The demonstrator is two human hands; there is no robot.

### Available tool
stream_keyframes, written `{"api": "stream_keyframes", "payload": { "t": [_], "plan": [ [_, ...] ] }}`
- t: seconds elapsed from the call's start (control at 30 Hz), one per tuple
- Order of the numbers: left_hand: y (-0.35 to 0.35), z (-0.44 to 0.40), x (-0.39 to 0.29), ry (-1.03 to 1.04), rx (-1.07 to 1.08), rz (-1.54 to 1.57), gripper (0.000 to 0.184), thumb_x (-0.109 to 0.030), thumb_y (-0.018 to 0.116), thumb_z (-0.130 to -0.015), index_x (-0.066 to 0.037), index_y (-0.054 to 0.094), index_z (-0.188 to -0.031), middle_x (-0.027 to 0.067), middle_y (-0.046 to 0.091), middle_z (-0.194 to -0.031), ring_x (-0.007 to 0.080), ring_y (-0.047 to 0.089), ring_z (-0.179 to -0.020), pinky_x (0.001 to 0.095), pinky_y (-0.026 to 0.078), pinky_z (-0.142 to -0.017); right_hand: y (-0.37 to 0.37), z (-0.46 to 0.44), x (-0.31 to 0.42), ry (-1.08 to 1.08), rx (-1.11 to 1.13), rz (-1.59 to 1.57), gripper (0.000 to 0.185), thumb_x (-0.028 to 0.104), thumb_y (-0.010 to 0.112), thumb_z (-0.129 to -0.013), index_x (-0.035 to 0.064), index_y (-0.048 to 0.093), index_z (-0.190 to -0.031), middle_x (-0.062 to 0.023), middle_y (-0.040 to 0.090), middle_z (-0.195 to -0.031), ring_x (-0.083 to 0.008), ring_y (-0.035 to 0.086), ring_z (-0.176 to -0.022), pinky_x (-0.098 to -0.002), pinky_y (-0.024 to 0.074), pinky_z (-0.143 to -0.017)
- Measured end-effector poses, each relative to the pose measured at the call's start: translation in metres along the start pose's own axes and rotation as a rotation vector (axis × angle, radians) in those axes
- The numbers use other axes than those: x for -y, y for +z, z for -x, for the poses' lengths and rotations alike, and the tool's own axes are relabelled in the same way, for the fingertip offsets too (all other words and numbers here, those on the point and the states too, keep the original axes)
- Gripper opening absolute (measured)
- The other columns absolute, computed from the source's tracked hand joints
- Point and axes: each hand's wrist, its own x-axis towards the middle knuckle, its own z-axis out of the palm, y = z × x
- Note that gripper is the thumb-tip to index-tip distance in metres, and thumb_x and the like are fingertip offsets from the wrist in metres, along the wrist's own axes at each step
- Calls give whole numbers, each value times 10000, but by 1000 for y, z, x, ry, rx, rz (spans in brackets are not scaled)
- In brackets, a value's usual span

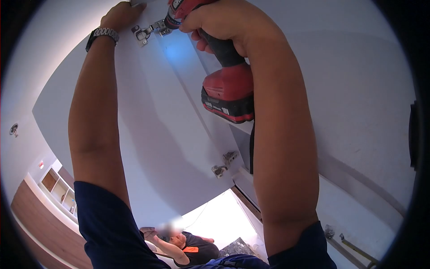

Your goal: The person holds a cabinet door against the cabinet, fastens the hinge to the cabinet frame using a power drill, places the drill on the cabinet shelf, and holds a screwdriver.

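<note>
A red and black cordless drill (228, 85) is in my right hand (219, 22), its chuck up against a metal hinge (163, 28) at the top. The hinge joins a pale cabinet door (156, 134) to the cabinet side. Blue light from the drill falls just below it. My left hand (121, 17) rests at the door's upper edge, left of the hinge, its fingertips partly hard to make out. Lower down, a second hinge (219, 171) sits between door and cabinet.
Below, another person (197, 246) in a dark top raises an arm near the door's lower edge. White shelves (60, 188) and a wood-toned panel (40, 215) stand at the lower left. Metal fittings (329, 232) lie at the lower right.
</note>
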Motion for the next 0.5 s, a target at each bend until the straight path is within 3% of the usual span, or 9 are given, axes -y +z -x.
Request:
{"api": "stream_keyframes", "payload": {
  "t": [0.1,0.2,0.3,0.5],
  "plan": [
    [3,-1,3,14,-47,-43,689,-582,438,-870,27,644,-1118,203,680,-1015,314,660,-955,398,476,-886,2,2,3,28,-9,30,274,99,639,-788,-49,605,-1016,-123,619,-777,-192,601,-649,-310,488,-589],
    [-2,0,-2,1,7,-15,597,-525,494,-897,0,639,-1142,182,668,-1078,306,636,-1024,393,472,-915,9,4,12,49,-61,73,267,94,635,-791,-41,603,-1019,-118,613,-773,-187,594,-653,-313,490,-593],
    [-15,34,-32,-87,-143,-82,590,-480,540,-864,61,651,-1072,280,631,-1100,380,591,-1095,426,448,-965,7,0,3,-15,-11,46,247,91,634,-791,-27,602,-1005,-109,604,-761,-183,587,-649,-314,492,-598],
    [-15,28,-28,-52,-193,-73,589,-462,543,-868,91,645,-1043,293,632,-1075,398,596,-1075,426,448,-954,12,4,8,-71,-56,49,184,82,633,-786,-8,599,-943,-91,591,-728,-177,578,-636,-316,500,-598]
  ]
}}
